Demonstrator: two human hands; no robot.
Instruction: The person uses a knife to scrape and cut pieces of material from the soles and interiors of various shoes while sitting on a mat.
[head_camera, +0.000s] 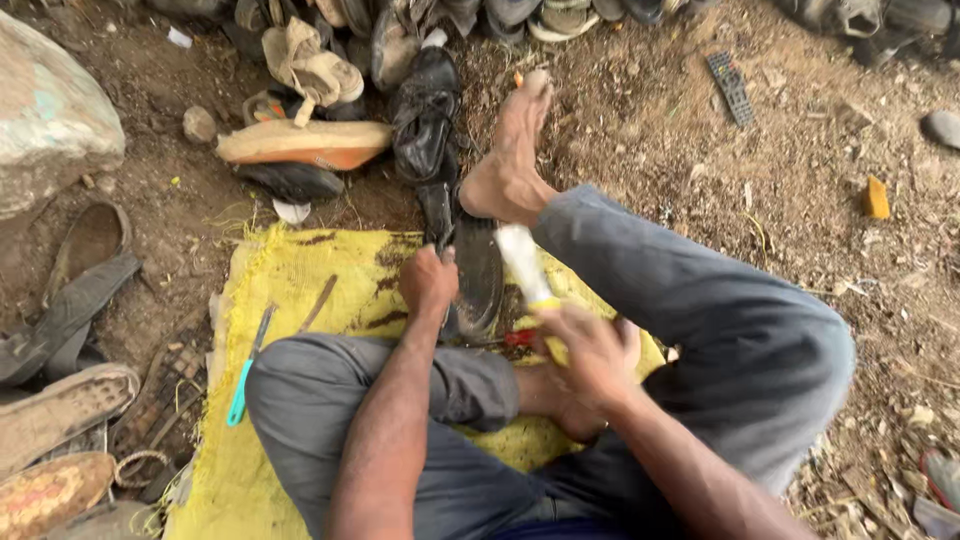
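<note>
My left hand (428, 282) grips the edge of a black shoe (476, 272) that lies on its side on a yellow woven sack (290, 270). My right hand (590, 345) holds a white and yellow tube (524, 262), its tip pointing at the shoe's sole. A small red object (520, 338) shows just under the right hand. I sit on the sack in grey trousers, with one bare foot (510, 160) stretched out on the dirt beyond the shoe.
A teal-handled tool (247, 368) and a thin metal tool (318, 302) lie on the sack. Worn shoes and soles lie heaped at the top (330, 90) and the left (60, 400). A remote control (730, 88), a rock (50, 110) and an orange block (876, 198) sit on the dirt.
</note>
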